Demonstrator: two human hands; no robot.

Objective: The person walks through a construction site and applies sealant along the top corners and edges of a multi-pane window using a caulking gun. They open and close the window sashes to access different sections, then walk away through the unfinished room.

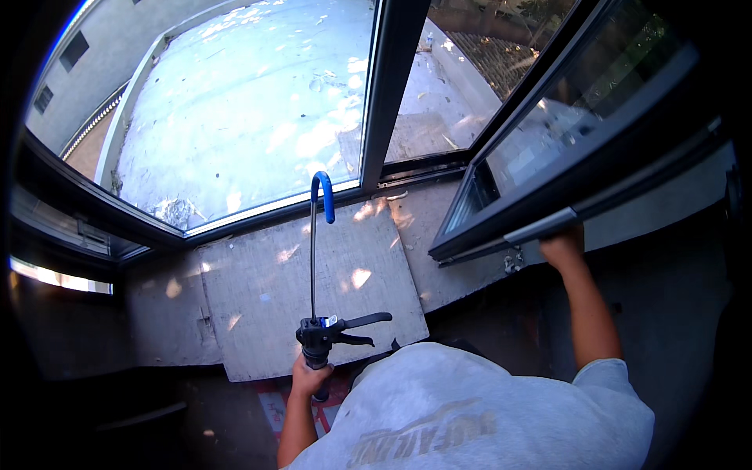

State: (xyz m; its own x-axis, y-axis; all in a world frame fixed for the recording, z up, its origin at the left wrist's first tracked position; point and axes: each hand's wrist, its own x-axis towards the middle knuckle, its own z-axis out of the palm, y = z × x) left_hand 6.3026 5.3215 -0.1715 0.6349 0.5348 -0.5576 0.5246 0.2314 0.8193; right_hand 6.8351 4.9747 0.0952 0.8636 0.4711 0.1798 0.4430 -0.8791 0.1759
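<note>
Over the sill: my left hand (307,377) has its fingers clamped on the black caulking gun with blue hooked rod (317,313), above the grey stone slab (313,282).
Right hand (562,247): fingers wrapped around the dark open window sash's silver handle (540,227).

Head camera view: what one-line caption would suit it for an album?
Left hand holds a caulking gun over the sill board; right hand grips the open window sash's handle.
</note>
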